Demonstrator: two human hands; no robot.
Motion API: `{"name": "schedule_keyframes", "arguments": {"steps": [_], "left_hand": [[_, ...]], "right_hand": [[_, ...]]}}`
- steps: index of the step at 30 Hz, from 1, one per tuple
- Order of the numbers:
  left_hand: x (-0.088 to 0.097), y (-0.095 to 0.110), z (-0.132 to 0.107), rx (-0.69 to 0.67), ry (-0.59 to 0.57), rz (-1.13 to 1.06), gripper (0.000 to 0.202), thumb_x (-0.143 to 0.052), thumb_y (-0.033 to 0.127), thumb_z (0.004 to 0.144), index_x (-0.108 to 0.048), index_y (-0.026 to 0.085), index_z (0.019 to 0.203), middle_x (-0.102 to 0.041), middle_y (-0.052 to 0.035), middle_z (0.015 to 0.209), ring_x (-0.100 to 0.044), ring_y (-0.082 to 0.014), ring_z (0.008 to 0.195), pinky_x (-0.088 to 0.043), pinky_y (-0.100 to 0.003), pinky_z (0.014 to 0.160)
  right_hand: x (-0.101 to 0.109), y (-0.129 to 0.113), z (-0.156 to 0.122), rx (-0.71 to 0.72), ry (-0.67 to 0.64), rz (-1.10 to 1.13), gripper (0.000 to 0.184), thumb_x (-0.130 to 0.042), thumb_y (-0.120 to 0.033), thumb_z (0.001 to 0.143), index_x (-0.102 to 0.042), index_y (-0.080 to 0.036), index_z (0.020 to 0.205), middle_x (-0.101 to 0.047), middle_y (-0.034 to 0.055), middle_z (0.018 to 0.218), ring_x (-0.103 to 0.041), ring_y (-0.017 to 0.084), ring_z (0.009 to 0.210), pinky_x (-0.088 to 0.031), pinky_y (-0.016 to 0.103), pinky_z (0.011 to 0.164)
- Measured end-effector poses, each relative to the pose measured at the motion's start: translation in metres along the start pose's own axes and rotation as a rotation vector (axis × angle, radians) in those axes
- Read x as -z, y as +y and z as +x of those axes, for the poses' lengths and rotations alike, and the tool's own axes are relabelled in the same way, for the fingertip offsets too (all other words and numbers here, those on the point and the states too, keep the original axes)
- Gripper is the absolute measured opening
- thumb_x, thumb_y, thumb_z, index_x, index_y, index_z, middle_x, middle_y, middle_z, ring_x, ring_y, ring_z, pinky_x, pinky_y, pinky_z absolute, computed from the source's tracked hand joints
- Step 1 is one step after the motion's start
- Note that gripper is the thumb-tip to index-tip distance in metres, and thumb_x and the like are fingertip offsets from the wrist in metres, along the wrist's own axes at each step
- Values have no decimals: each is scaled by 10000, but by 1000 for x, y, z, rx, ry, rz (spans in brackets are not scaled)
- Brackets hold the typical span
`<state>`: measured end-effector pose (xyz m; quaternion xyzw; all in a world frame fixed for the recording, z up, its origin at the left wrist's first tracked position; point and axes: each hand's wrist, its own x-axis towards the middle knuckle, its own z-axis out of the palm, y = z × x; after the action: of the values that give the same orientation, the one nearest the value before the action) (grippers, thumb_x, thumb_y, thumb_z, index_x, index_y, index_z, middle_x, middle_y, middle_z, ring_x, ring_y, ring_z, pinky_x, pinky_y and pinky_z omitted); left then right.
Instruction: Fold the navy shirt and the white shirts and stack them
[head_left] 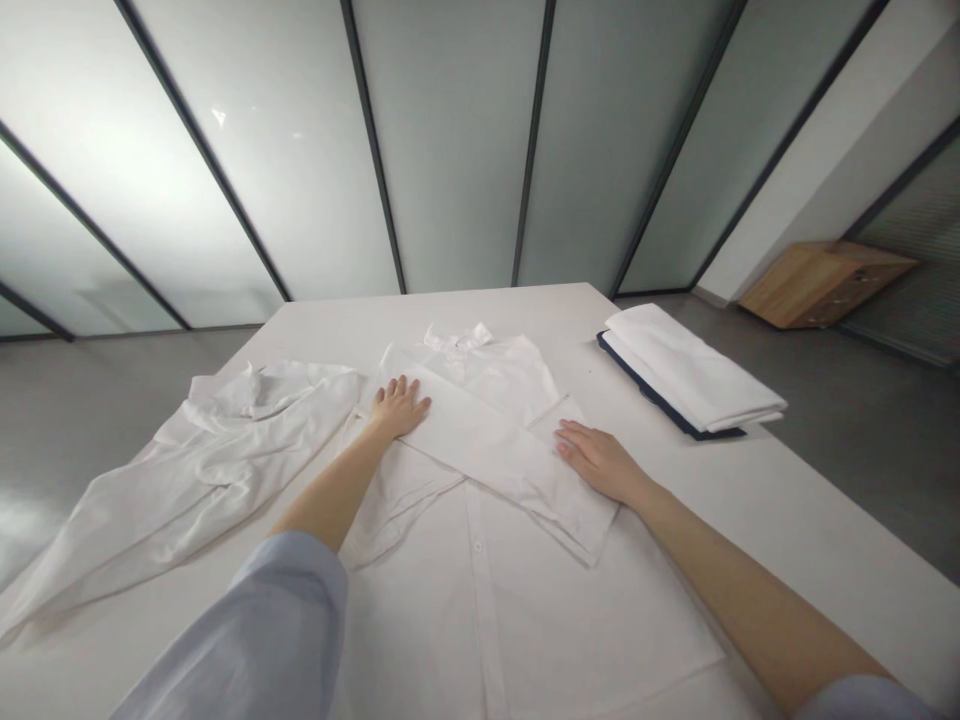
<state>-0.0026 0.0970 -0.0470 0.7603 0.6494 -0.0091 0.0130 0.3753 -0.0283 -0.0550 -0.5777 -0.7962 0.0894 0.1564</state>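
Since both our hands are lying flat on it, let's start with the white button-front shirt (pixel 480 570): it sits face up in the middle of the white table (pixel 795 520), with its collar (pixel 457 338) pointing away from us and a long folded band of fabric (pixel 480 450) running diagonally across the chest. It looks light, soft and a bit slippery, so we reckon it's best pinched along the folded edge rather than the loose front. Our left hand (pixel 397 408) and right hand (pixel 600 462) are both open, fingers spread flat on the band, pressing but gripping nothing. To the left lies a crumpled white shirt (pixel 202 470); to the right, a folded white stack (pixel 694 370) sits on a dark navy base (pixel 645 385). Farther off, a wooden cabinet (pixel 825 285) stands near frosted glass panels (pixel 450 150).
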Motion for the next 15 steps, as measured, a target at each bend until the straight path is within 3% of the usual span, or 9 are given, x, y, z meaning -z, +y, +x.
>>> {"name": "schedule_keyframes", "arguments": {"steps": [6, 10, 15], "left_hand": [[0, 15, -29, -3, -16, -7, 698, -255, 566, 947, -276, 159, 1515, -209, -188, 1590, -197, -354, 1457, -223, -547, 1128], [-2, 25, -50, -16, -20, -5, 724, -248, 580, 944, -276, 131, 1512, -200, -219, 1583, -189, -379, 1454, -217, -583, 1116], [-3, 31, -68, -15, -13, 3, 730, -236, 585, 943, -288, 123, 1506, -210, -225, 1579, -183, -391, 1452, -206, -600, 1114]], "right_hand": [[23, -7, -2, -71, -65, -133, 374, -404, -468, 941, -696, -253, 1034, -685, 101, 1198, -618, 289, 1134, -444, 421, 943], [41, -8, 22, -122, -149, -222, 320, -532, -497, 872, -700, -262, 1010, -751, 73, 924, -689, 278, 923, -461, 389, 866], [37, -16, 80, 5, -97, -225, 380, -496, -387, 905, -624, -239, 1231, -645, 104, 1273, -594, 279, 1166, -423, 401, 988]]}}
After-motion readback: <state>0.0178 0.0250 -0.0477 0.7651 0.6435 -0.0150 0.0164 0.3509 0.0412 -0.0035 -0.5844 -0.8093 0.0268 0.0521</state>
